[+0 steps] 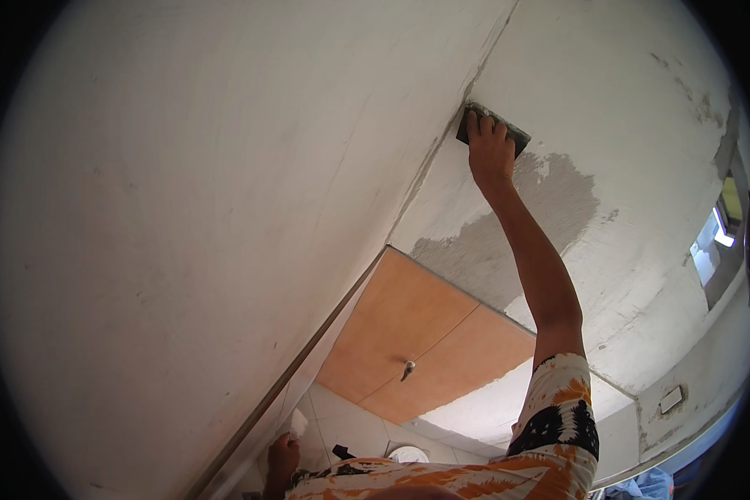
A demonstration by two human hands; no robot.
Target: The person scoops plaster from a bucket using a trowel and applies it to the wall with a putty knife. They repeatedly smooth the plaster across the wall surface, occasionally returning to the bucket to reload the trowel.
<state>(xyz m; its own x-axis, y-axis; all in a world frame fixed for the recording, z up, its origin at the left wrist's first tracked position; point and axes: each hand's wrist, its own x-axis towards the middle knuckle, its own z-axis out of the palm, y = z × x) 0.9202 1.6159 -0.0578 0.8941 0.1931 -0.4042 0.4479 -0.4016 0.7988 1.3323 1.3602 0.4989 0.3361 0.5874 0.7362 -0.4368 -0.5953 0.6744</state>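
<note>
My right hand point(492, 152) reaches up the plastered wall. Its fingers are closed over a dark, flat rectangular tool, likely a float or wide scraper point(521, 139), which lies against the wall close to the corner seam. Pale plaster shows along the tool's upper edge. Just below it spreads a rough grey patch point(483, 250) on the white wall. Low at the left, my left hand point(283, 457) is closed beside my body. A small whitish piece point(298, 423) shows just above its fingers, and what kind of thing it is cannot be made out.
Orange wall tiles point(392, 317) with a small metal tap point(407, 370) sit below the grey patch. Along the left wall runs a long edge strip point(283, 387). A white round container point(408, 454) stands on the tiled floor. A wall box point(671, 400) and window opening point(707, 250) are at right.
</note>
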